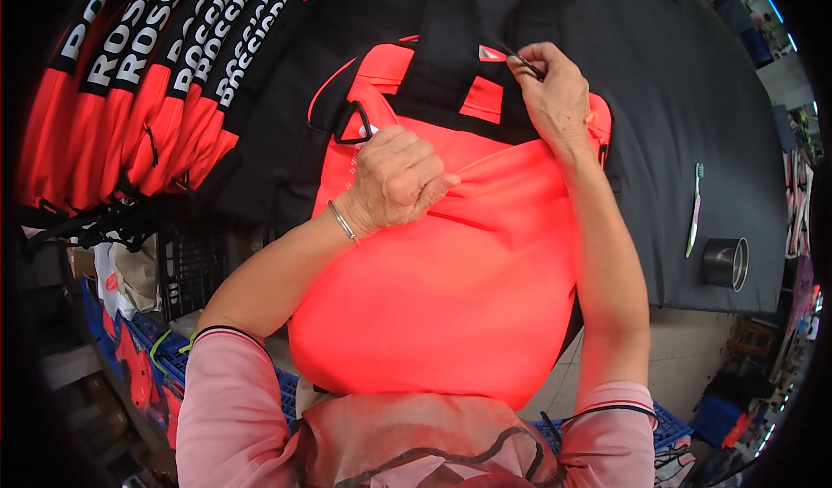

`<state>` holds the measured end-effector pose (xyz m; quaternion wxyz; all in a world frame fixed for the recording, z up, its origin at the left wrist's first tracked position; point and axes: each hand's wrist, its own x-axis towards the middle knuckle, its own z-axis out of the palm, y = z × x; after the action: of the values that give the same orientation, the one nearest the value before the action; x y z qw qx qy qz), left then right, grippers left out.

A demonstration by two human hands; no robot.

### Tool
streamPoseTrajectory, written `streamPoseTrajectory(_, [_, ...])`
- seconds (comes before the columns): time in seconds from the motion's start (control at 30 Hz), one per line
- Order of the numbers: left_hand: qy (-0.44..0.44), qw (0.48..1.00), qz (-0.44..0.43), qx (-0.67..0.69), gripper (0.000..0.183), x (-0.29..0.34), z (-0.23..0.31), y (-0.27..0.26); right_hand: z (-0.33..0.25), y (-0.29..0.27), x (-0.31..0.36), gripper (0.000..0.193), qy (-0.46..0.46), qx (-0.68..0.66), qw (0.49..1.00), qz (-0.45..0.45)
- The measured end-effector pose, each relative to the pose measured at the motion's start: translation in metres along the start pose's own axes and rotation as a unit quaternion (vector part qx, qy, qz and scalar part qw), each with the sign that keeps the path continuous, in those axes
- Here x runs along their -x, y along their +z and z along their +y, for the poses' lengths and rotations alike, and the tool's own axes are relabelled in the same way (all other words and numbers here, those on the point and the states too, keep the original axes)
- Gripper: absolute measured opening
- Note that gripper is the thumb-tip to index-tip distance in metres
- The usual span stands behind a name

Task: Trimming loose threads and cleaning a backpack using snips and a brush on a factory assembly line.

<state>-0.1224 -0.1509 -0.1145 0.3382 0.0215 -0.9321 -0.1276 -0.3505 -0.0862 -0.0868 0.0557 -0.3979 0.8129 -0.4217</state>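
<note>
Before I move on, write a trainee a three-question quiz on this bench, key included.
1. Which hand holds the small dark tool?
2. True or false: the toothbrush lies outside the metal cup.
3. Which thing is the left hand on?
A) the metal cup
B) the red bag
C) the toothbrush

Key:
1. The right hand.
2. True; the two lie apart on the black surface.
3. B.
</note>
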Motion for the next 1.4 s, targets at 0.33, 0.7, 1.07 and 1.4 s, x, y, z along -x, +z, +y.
streamPoseTrajectory(0.33, [-0.266, 0.960, -0.059, -0.069, 0.016, -0.022, -0.009, -0.007, 0.024, 0.012, 0.013, 0.014, -0.002, -0.028, 0.999, 0.020])
streamPoseTrajectory(0.7, [-0.258, 0.962, -0.038, -0.076, 0.043, -0.030, -0.033, -0.016, 0.024, 0.012, 0.017, 0.014, -0.002, -0.055, 0.998, 0.023])
streamPoseTrajectory(1.07, [-0.212, 0.974, 0.041, -0.065, 0.018, -0.014, -0.049, 0.011, 0.025, 0.015, 0.016, 0.014, 0.010, -0.060, 0.998, 0.023])
streamPoseTrajectory(1.4, [-0.172, 0.967, -0.012, -0.187, 0.012, -0.009, -0.045, 0.014, 0.027, 0.013, 0.019, 0.017, -0.030, -0.033, 0.999, 0.004])
